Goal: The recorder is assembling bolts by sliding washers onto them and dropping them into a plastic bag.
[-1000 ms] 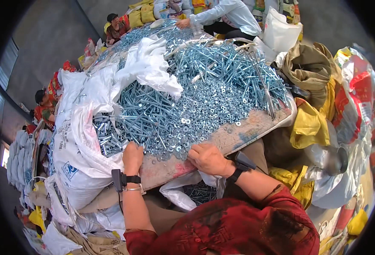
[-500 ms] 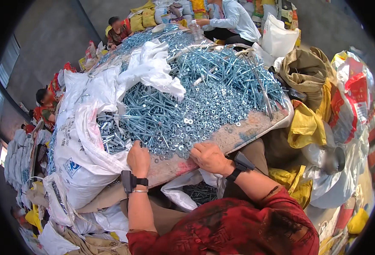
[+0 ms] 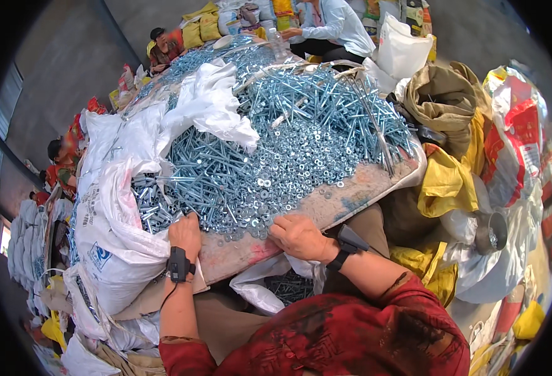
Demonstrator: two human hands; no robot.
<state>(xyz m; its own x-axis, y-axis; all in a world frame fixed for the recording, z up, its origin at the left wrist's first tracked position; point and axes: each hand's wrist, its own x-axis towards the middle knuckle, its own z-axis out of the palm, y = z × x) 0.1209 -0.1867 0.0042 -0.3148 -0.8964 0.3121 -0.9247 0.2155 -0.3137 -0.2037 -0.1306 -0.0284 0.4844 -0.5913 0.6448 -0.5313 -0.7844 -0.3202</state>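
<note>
A large pile of silvery-blue bolts [image 3: 210, 172] covers the table [image 3: 229, 257], with many washers and nuts [image 3: 301, 163] spread in the middle. My left hand [image 3: 185, 237] is at the near edge, between the bolt pile and the mouth of a white woven sack [image 3: 116, 250] with bolts inside. Its fingers are bent down and closed; what they hold is hidden. My right hand [image 3: 302, 238] rests at the near rim beside loose washers [image 3: 244, 225], fingers curled together. Anything in its grip is too small or hidden to name.
Below the table edge a white bag [image 3: 257, 291] lies open with dark metal pieces inside. To the right stand a brown sack [image 3: 442, 103], yellow cloth sacks [image 3: 448, 182] and a metal cup [image 3: 492, 234]. Several people sit around the far and left sides.
My left hand has shifted left, closer to the white sack's mouth. My right hand stays by the washers at the rim, fingers still curled. The whole view has shifted slightly.
</note>
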